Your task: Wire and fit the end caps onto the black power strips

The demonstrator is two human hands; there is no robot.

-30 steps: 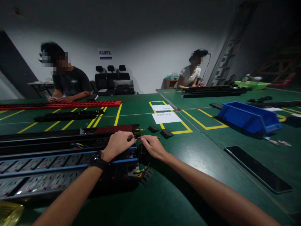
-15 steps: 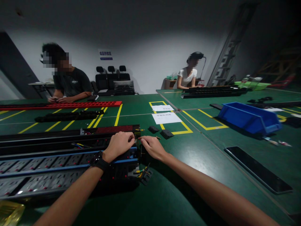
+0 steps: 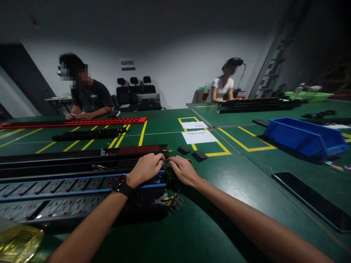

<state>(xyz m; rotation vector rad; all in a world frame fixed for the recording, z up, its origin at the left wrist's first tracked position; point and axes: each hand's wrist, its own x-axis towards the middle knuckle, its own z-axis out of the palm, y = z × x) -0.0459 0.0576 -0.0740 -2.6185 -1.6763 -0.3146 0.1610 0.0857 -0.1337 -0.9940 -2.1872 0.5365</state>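
At the right-hand end of a long black power strip with blue edges [image 3: 89,183], my two hands nearly meet. My left hand [image 3: 148,167] rests over the strip's end, thumb and fingers pinched together. My right hand [image 3: 183,171] comes in from the right, just past the end, its thumb and forefinger also closed. What lies between the fingertips is too small and dark to make out. Nearer to me is another strip of grey sockets [image 3: 68,206]. Yellow-green wires and a tilted black end piece [image 3: 175,204] stick out from its end.
Two small black end caps [image 3: 200,156] lie beyond my right hand, near white paper labels [image 3: 199,137]. A blue bin [image 3: 304,137] and a phone [image 3: 312,201] are to the right. Crumpled yellow film [image 3: 22,243] sits front left. Two people work across the green table.
The view has turned slightly left, so everything appears shifted to the right. My hands stay at the strip's end with the same pinched fingers.
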